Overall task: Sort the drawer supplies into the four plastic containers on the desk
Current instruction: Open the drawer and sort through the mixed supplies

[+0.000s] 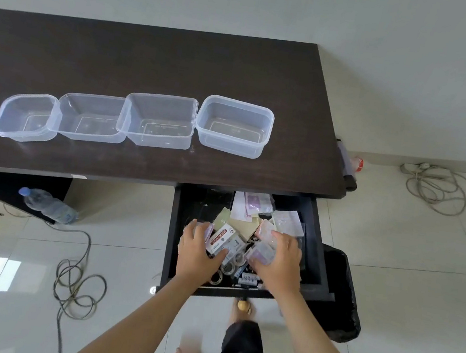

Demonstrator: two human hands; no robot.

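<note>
Several clear plastic containers stand in a row on the dark desk [153, 55]: the leftmost [26, 116], the second [92, 117], the third [158, 120] and the rightmost [233, 126]; all look empty. Below the desk's right end the black drawer [317, 249] is pulled out, full of mixed supplies: paper packets [254, 206], sticky-note pads [243, 228], tape rolls [230, 268]. My left hand [196, 251] closes around a white and red sticky-note box [221, 236]. My right hand [280, 259] grips clear plastic packets [259, 254] in the drawer.
A black bin bag [340, 298] stands on the floor right of the drawer. A water bottle [46, 204] lies under the desk, with a coiled cable [76, 283] on the tiles. Another cable and power strip [436, 185] lie far right. My feet are below the drawer.
</note>
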